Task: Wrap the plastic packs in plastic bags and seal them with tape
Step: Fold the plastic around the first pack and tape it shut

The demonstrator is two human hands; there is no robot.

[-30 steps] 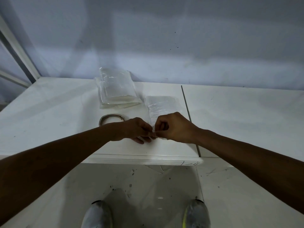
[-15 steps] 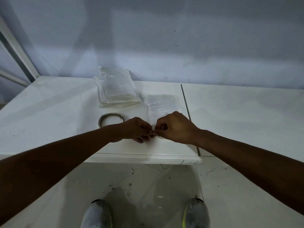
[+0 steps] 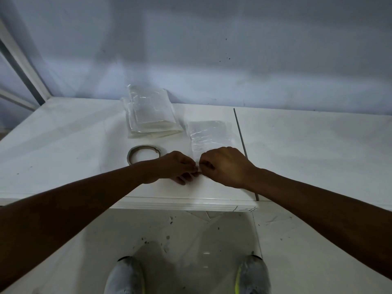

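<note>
At the frame's centre the left hand (image 3: pixel 177 167) and right hand (image 3: pixel 224 164) pinch the near edge of the bagged pack (image 3: pixel 209 134) together, probably closing it; next comes the tape roll (image 3: pixel 144 154) just left.

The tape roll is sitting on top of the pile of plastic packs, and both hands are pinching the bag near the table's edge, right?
Not quite. The head view shows the tape roll lying flat on the table, in front of the pile of plastic packs, not on top of it. The rest holds: the left hand and right hand meet, pinching the bag near the table's edge.
</note>
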